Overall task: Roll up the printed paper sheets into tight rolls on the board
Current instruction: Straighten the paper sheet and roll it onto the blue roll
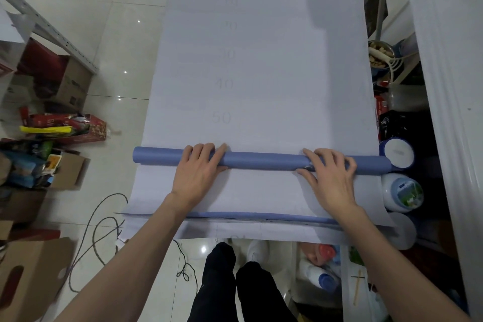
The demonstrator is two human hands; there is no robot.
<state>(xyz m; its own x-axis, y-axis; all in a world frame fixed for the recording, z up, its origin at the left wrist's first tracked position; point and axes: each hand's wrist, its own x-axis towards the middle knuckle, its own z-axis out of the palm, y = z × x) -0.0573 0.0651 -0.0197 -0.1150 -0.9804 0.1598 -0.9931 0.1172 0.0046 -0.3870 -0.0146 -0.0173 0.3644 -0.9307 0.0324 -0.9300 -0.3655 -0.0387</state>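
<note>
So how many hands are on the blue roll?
2: the left hand grips the blue roll left of middle, the right hand near its right end.

Glossy pale floor tiles (125,42) reflect small ceiling lights left of the hands. Cardboard boxes (70,86) and a grey metal rack (49,26) crowd the far left; a dark cable (96,230) loops nearby. Bottles (402,191) stand at the right.

a cluttered storeroom: cardboard boxes (70,86), metal shelving (49,26) and bottles (401,192) crowd the tiled floor (125,42).
</note>
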